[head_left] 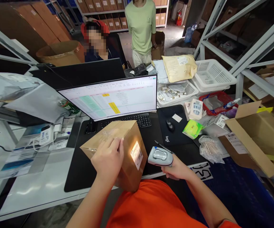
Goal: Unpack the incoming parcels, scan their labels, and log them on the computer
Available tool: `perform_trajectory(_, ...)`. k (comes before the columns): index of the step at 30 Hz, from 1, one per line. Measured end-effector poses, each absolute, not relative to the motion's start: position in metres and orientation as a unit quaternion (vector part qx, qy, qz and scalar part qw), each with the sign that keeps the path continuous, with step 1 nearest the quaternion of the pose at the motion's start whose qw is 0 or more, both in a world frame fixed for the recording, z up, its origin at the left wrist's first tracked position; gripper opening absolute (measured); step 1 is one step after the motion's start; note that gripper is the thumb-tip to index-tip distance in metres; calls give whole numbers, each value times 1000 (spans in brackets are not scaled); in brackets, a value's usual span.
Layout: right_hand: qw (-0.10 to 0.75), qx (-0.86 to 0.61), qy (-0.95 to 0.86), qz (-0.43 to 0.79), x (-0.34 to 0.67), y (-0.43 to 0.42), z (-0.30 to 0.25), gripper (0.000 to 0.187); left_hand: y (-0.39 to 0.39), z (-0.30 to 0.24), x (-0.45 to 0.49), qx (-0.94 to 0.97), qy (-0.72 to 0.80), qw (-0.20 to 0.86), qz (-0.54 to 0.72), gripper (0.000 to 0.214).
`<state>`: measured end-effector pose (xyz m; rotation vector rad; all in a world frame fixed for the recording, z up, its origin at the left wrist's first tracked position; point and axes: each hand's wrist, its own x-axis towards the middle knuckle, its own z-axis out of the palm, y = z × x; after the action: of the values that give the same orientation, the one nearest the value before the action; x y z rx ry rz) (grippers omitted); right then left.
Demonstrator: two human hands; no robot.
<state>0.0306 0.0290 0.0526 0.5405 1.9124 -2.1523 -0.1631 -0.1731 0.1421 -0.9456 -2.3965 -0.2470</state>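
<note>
A taped cardboard box [125, 158] is tilted at the desk's front edge, against my orange shirt. My left hand [109, 156] grips its upper edge, fingers curled and pressed on the cardboard. On the box's right face is a white barcode label [136, 155], lit by a bright patch. A grey-and-white barcode scanner [160, 156] is in my right hand [177, 167], its head turned toward that label and apart from the box. My right fingers wrap round the handle, which is mostly hidden. Behind the box lies a keyboard [144, 121], partly covered.
A monitor [118, 98] showing a spreadsheet stands behind the keyboard. Right of it are a mouse [170, 125], a green tissue pack [192, 129], white baskets [213, 74] and an open carton [265, 133]. Two people are beyond the desk, one seated, one standing [140, 28].
</note>
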Motion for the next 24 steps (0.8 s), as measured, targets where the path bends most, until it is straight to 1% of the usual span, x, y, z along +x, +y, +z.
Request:
perform_trajectory(5, 135, 196, 658, -714, 19, 28, 51, 37, -172, 142, -162, -356, -887, 286, -69, 21)
perform_trajectory(9, 124, 189, 661, -716, 16, 29, 43, 45, -174, 141, -162, -355, -885, 294, -64, 18)
perform_trajectory(13, 117, 187, 651, -726, 25, 37, 35, 45, -180, 140, -165, -350, -886, 299, -62, 18)
perform_trajectory(18, 135, 200, 652, -719, 41, 47, 31, 53, -189, 138, -170, -339, -880, 326, -62, 16)
perform_trajectory(24, 154, 205, 675, -692, 46, 44, 35, 40, -194, 134, -172, -333, -883, 324, -64, 17)
